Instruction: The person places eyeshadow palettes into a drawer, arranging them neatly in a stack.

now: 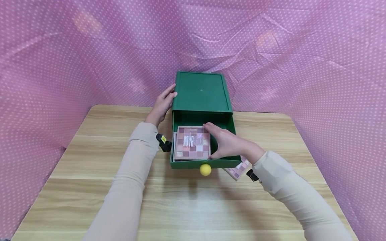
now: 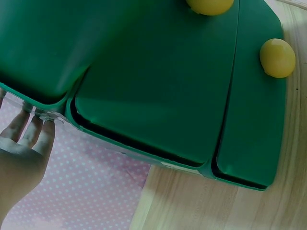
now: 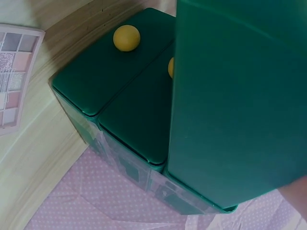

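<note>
A green drawer cabinet stands on the table, its top drawer pulled out by a round yellow knob side facing me. My left hand rests against the cabinet's left side with its fingers extended, as the left wrist view also shows. Inside the drawer lies an eyeshadow palette with pinkish pans and white lettering; the edge of something flat shows beneath it. Reaching in from the right, my right hand grips the palette's right side between thumb and fingers. Only a sliver of that hand appears in the right wrist view.
A second eyeshadow palette lies on the wooden table, partly hidden under the drawer in the head view. Two lower drawers with yellow knobs are closed. Pink dotted cloth surrounds the table's back and sides.
</note>
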### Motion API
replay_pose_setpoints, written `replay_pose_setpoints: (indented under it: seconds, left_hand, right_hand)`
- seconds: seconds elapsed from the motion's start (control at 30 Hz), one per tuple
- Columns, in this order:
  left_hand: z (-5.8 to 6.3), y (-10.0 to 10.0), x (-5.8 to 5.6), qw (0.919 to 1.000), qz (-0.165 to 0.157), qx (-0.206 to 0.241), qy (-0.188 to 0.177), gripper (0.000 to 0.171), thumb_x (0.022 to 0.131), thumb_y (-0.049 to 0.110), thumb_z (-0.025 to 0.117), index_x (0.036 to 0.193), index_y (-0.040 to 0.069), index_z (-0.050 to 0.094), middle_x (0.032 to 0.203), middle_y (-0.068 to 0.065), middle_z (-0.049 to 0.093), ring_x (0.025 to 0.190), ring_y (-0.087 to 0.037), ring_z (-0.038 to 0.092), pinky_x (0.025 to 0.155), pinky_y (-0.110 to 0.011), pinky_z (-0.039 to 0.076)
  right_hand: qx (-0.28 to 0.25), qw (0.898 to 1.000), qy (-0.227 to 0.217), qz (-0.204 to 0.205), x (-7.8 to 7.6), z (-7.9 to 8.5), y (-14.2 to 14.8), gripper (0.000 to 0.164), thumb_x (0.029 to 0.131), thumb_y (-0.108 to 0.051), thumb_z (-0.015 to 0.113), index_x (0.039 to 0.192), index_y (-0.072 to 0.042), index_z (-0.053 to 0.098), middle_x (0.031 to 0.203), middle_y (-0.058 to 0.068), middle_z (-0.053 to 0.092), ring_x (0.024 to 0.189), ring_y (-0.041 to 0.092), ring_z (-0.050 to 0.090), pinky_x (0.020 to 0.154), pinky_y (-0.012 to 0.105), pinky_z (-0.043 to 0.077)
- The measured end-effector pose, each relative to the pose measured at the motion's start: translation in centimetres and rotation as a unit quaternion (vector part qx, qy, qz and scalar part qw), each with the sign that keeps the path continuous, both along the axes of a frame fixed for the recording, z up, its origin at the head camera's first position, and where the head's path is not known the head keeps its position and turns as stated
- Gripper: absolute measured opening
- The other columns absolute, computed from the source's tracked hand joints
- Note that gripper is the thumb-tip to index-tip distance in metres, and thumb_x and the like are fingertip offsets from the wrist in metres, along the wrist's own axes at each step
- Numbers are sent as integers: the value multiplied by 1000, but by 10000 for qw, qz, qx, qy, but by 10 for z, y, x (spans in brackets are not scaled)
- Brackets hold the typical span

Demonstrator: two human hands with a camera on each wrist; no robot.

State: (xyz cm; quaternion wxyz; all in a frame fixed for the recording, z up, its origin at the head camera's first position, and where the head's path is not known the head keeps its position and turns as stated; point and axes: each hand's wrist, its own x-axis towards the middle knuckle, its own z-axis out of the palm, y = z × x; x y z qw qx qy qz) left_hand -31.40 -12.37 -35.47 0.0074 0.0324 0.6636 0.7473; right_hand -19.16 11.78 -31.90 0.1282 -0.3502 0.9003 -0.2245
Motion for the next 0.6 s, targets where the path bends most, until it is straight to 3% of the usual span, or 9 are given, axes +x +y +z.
replay_pose_setpoints:
  seconds: [0.2, 0.33, 0.5, 0.6]
  left_hand:
    - [1, 1, 2, 10000, -12, 10, -4, 44, 88, 24, 49, 132, 23, 39, 128, 3, 39, 68, -10, 40, 67, -27, 35]
    - [0, 1, 3, 10000, -19, 31, 1, 45, 88, 24, 50, 131, 23, 39, 128, 3, 38, 79, -11, 44, 70, -25, 38]
    - [-1, 1, 3, 9999, -25, 87, 58, 44, 88, 24, 50, 131, 23, 40, 128, 2, 39, 75, -10, 44, 66, -22, 38]
    - [-2, 1, 3, 9999, -47, 108, 55, 44, 88, 24, 50, 131, 23, 40, 129, 2, 38, 84, -11, 46, 72, -25, 39]
  right_hand:
    - [223, 9996, 78, 167, 1, -4, -5, 98, 62, -31, 77, 134, 3, 21, 138, 17, 19, 124, 27, 20, 94, 37, 27]
    - [324, 9994, 39, 142, 1, -5, -6, 100, 61, -33, 77, 135, 2, 20, 139, 17, 18, 124, 27, 20, 94, 35, 27]
    - [412, 9990, 83, 157, 1, -6, -7, 100, 61, -34, 77, 135, 1, 20, 139, 16, 18, 124, 26, 20, 93, 35, 28]
    - [442, 9987, 144, 196, 2, -6, -7, 99, 61, -32, 78, 135, 1, 21, 139, 16, 19, 124, 26, 20, 93, 34, 28]
